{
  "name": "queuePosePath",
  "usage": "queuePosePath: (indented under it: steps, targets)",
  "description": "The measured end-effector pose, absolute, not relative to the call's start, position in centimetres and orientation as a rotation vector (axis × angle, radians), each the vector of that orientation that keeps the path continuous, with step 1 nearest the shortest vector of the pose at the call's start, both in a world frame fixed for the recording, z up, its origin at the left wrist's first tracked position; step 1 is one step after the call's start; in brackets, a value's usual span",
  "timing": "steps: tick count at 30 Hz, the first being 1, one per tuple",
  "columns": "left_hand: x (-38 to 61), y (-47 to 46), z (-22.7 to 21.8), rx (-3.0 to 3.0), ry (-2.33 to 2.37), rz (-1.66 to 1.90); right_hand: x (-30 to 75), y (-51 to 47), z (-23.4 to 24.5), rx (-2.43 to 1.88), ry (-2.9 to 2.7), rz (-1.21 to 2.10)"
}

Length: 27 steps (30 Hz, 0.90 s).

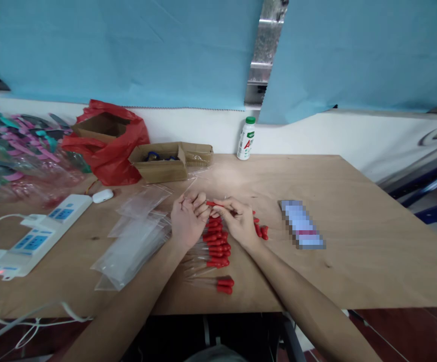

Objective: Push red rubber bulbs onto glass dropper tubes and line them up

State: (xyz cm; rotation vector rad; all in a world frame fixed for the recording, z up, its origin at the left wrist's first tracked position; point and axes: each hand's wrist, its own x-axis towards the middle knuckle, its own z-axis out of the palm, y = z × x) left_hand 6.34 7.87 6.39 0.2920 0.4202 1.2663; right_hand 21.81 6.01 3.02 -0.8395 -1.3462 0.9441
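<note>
Over the middle of the table, my left hand (190, 221) and my right hand (239, 221) meet with fingers closed. Between them is a dropper with a red rubber bulb (214, 203). The right fingertips pinch its red end, while the left fingers curl around the other end, which they mostly hide. Below the hands lie several more droppers (218, 249) with red bulbs and clear tubes, in rows with the tubes pointing left. A few red bulbs (263, 232) show just right of my right hand. Left of my left forearm, clear plastic bags (128, 249) overlap in a loose pile.
A phone (303, 223) lies to the right. At the back stand a white bottle (246, 138), an open cardboard box (161, 168) and a red plastic bag (116, 156). A power strip (39, 236) with cables and a white earphone case (103, 196) are at left.
</note>
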Motion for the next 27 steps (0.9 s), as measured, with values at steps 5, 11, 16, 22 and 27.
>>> queuePosePath:
  steps: [5,11,16,22,27]
  targets:
    - [6.3,7.9,6.3,0.262,0.36,1.252,21.5,6.3,3.0,-0.79,-1.235,1.074]
    - [6.0,8.1,6.4,0.295,0.372,1.236,21.7,6.8,3.0,-0.79,-1.212,1.218]
    - [4.6,9.7,6.5,0.629,0.708,1.267,22.9,7.3,3.4,-0.91,-1.449,0.935]
    - [0.8,13.1,4.3,1.412,1.649,1.588,23.7,7.8,3.6,-1.044,-1.728,0.623]
    - [-0.5,14.4,2.3,1.93,1.859,1.154,23.3,7.8,2.6,-1.172,-1.793,0.628]
